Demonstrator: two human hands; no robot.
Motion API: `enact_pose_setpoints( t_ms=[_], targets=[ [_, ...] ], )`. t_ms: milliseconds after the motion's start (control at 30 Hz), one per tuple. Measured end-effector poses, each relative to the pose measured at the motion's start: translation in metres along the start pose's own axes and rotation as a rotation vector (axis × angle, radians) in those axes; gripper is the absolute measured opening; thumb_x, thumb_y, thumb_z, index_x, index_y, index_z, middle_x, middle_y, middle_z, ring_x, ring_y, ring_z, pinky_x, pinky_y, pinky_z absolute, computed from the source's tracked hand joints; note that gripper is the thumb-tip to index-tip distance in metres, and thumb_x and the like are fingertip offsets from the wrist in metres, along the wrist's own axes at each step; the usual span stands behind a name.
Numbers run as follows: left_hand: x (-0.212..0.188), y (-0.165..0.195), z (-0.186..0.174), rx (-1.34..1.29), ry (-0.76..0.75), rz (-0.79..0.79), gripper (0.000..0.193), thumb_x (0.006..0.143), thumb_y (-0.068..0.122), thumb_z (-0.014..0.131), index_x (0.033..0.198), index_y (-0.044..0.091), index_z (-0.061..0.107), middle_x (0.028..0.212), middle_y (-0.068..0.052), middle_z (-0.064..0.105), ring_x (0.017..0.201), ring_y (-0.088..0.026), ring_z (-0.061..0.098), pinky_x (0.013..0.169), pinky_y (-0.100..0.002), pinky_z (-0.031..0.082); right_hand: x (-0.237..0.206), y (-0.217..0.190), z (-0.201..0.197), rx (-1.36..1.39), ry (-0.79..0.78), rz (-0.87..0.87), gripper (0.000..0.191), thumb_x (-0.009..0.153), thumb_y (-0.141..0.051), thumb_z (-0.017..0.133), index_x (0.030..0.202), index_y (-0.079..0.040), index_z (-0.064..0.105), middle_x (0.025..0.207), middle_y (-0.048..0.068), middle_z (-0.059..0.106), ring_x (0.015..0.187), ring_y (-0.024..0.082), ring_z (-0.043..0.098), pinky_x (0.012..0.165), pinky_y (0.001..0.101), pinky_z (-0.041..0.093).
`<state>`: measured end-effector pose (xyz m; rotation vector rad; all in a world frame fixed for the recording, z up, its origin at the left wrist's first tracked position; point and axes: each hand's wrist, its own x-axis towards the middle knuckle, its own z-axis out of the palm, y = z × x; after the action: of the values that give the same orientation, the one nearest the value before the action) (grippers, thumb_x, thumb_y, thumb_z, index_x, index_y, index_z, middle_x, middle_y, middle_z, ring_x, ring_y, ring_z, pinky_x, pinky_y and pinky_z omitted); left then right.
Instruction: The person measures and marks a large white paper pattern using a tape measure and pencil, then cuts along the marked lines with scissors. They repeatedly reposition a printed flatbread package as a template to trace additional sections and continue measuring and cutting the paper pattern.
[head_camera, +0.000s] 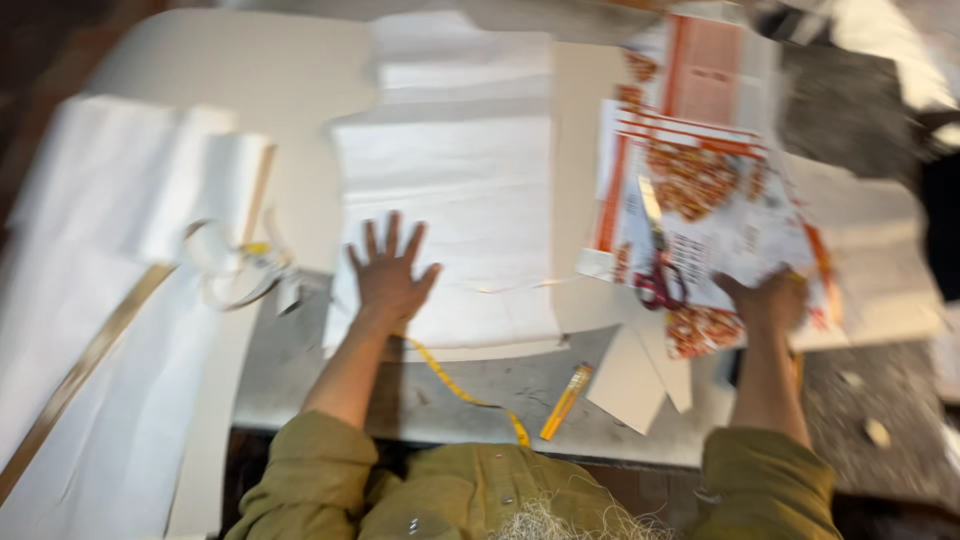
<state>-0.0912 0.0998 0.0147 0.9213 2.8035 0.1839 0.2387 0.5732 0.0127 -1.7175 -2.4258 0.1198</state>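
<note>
On the grey worktop (500, 395), everything can be placed against the white sheet (450, 200) lying in the middle. Far left of that sheet, folded white paper (110, 200) hangs over the edge, with a brown strip (80, 365) running down it and a loose curl of strip (235, 265) just beside the sheet's left edge. The left hand (390, 275) lies flat on the lower part of the sheet, its fingers (392, 232) spread wide and holding nothing, only pressing the paper down. Below the sheet, a yellow measuring tape (460, 390) trails from under the left wrist toward the worktop's near edge, and an orange-yellow pencil-like stick (566, 400) lies near it; the blur hides what it is exactly. Right of the sheet, 1 stack of red-and-white printed paper (700, 210) carries a pair of red-handled scissors (657, 270). The right hand (765, 300) grips the lower edge of that printed stack, fingers curled around it. White offcuts (640, 375) lie below the stack.

As I judge it, the step in hand is steadying the sheet while the printed stack is shifted. The next move calls for care that the scissors do not slide off the stack.
</note>
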Motion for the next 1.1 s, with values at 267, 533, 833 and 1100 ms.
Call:
enact_pose_setpoints(
  t_ms=[267, 533, 833, 1100],
  targets=[
    [0.021, 0.023, -0.005, -0.075, 0.027, -0.001, 0.077, 0.095, 0.062, 0.043, 0.162, 0.030, 0.024, 0.171, -0.009, 0.002, 0.153, -0.045, -0.006, 0.116, -0.073, 0.001, -0.004, 0.005, 0.008, 0.000, -0.132, -0.030, 0.124, 0.060, -0.068, 0.092, 0.144, 0.010, 0.045, 0.143, 0.033, 0.047, 0.136, 0.047, 0.043, 0.106, 0.0599, 0.040],
    [-0.075, 0.078, 0.016, -0.089, -0.041, 0.051, 0.073, 0.094, 0.052, 0.054, 0.157, 0.023, 0.033, 0.169, -0.013, 0.011, 0.152, -0.048, 0.004, 0.117, -0.073, 0.009, 0.023, 0.021, 0.021, 0.040, -0.221, 0.113, 0.090, 0.055, -0.070, 0.091, 0.105, 0.002, 0.073, 0.110, 0.026, 0.069, 0.101, 0.042, 0.068, 0.090, 0.0556, 0.056],
    [-0.152, 0.072, 0.050, -0.075, 0.141, 0.032, 0.071, 0.092, 0.053, 0.062, 0.156, 0.033, 0.037, 0.168, -0.011, 0.017, 0.150, -0.051, 0.013, 0.109, -0.079, 0.019, 0.032, -0.009, 0.024, 0.072, -0.112, 0.159, 0.110, 0.059, -0.072, 0.098, 0.120, 0.011, 0.059, 0.134, 0.033, 0.042, 0.109, 0.047, 0.057, 0.087, 0.0516, 0.053],
    [-0.154, 0.069, 0.053, -0.049, 0.098, -0.028, 0.073, 0.091, 0.057, 0.058, 0.157, 0.036, 0.033, 0.170, -0.008, 0.011, 0.153, -0.047, 0.007, 0.110, -0.081, 0.011, 0.055, 0.008, 0.009, 0.242, -0.159, -0.007, 0.080, 0.073, -0.048, 0.097, 0.121, 0.007, 0.064, 0.120, 0.030, 0.069, 0.107, 0.042, 0.069, 0.094, 0.0515, 0.056]
  ],
)
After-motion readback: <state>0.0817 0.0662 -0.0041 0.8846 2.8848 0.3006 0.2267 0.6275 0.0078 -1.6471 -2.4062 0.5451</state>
